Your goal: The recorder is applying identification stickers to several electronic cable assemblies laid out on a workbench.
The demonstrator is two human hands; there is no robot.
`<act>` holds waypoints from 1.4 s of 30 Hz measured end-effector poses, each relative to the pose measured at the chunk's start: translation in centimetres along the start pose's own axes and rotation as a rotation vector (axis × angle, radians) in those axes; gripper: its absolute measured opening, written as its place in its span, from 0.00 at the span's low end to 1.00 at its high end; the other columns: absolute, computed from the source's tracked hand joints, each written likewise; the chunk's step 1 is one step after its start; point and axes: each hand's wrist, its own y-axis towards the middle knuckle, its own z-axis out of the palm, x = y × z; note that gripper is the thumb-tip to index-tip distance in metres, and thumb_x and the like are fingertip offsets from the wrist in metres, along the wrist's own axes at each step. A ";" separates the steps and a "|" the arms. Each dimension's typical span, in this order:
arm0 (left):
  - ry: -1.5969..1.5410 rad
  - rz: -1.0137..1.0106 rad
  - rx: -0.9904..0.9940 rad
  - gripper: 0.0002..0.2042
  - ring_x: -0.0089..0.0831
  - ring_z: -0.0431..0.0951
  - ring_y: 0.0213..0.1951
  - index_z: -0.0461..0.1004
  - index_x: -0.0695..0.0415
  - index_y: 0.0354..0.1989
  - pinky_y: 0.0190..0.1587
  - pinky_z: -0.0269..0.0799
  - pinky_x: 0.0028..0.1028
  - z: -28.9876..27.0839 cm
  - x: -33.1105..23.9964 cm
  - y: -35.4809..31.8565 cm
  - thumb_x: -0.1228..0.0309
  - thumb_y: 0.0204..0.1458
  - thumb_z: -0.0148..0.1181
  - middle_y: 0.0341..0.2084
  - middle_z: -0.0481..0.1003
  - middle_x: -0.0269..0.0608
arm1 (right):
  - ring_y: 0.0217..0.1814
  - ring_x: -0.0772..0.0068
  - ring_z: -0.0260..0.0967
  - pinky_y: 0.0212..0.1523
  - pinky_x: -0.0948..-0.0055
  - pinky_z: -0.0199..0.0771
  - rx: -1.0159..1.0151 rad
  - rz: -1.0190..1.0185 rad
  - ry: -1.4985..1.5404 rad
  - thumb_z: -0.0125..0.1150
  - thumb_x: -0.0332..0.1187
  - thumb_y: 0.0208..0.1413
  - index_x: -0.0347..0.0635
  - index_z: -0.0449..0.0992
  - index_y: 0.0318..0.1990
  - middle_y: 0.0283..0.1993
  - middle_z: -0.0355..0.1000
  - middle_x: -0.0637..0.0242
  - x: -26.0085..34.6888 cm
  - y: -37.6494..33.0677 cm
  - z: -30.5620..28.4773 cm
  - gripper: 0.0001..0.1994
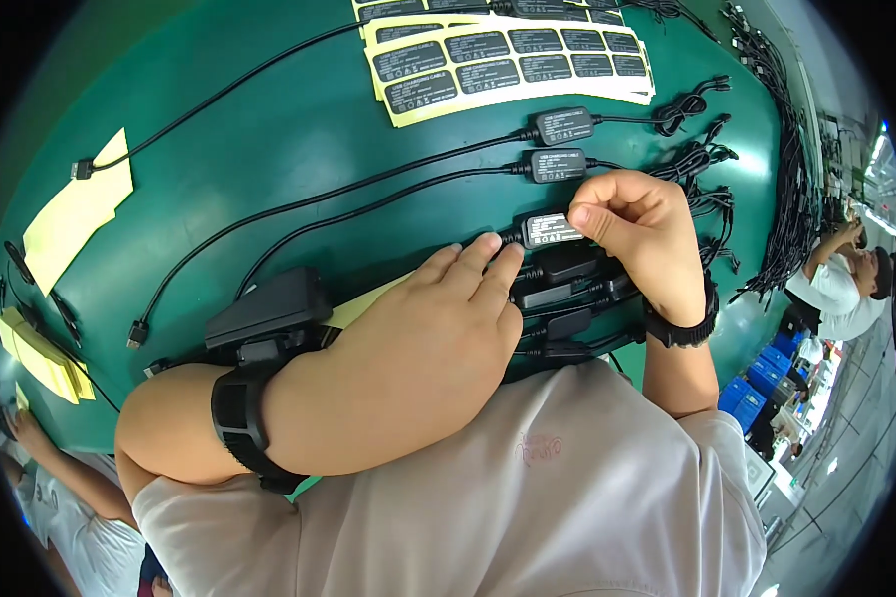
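A small black cable box (552, 228) lies in front of me, with a shiny dark label (558, 230) with white print on its top face. The thumb and forefinger of my right hand (647, 227) are pinched closed at the label's right end. My left hand (448, 308) lies flat, palm down, its fingers stretched out and the tips on the cable just left of that box. Farther off lie two more cables with labelled boxes, the upper box (563, 125) and the lower box (556, 165). Several unlabelled-looking boxes (569, 263) sit nearer, partly under my hands.
Sheets of dark labels (508, 68) on yellow backing lie at the back of the green table (299, 129). Yellow backing paper (78, 214) is at the left. A long bundle of black cables (791, 169) hangs along the right edge. Other people sit at far left and right.
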 end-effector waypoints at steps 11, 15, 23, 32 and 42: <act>-0.011 0.000 -0.002 0.08 0.54 0.69 0.61 0.71 0.68 0.33 0.63 0.65 0.42 0.2 0.2 0.0 0.76 0.47 0.52 0.56 0.68 0.68 | 0.27 0.88 0.65 0.29 0.85 0.66 -0.006 -0.033 0.045 0.65 0.22 0.54 0.34 0.80 0.32 0.27 0.76 0.72 0.1 0.0 0.2 0.01; -0.021 0.000 -0.004 0.07 0.54 0.69 0.60 0.71 0.68 0.32 0.62 0.65 0.42 0.2 0.2 0.0 0.77 0.46 0.53 0.56 0.68 0.68 | 0.27 0.88 0.65 0.29 0.85 0.66 -0.018 -0.039 0.014 0.65 0.22 0.54 0.34 0.80 0.32 0.27 0.76 0.72 0.0 0.1 0.2 0.01; -0.030 0.000 -0.007 0.07 0.54 0.69 0.60 0.71 0.68 0.32 0.63 0.65 0.42 0.2 0.3 -0.1 0.77 0.45 0.54 0.56 0.68 0.68 | 0.27 0.89 0.65 0.28 0.85 0.65 -0.019 -0.048 0.002 0.66 0.23 0.53 0.34 0.80 0.32 0.26 0.75 0.73 -0.1 0.1 0.2 0.01; -0.011 -0.001 0.000 0.08 0.53 0.69 0.61 0.71 0.67 0.32 0.63 0.65 0.41 0.2 0.3 -0.1 0.77 0.45 0.54 0.56 0.68 0.68 | 0.27 0.88 0.65 0.28 0.85 0.64 -0.007 -0.020 0.015 0.65 0.23 0.54 0.34 0.80 0.32 0.26 0.75 0.73 -0.2 0.2 0.1 0.01; -0.015 0.003 -0.008 0.08 0.53 0.69 0.61 0.71 0.68 0.32 0.62 0.65 0.42 0.3 0.3 -0.2 0.77 0.45 0.54 0.56 0.68 0.68 | 0.28 0.87 0.67 0.29 0.85 0.66 -0.015 -0.028 0.010 0.65 0.22 0.54 0.33 0.79 0.32 0.27 0.76 0.71 -0.2 0.1 0.2 0.02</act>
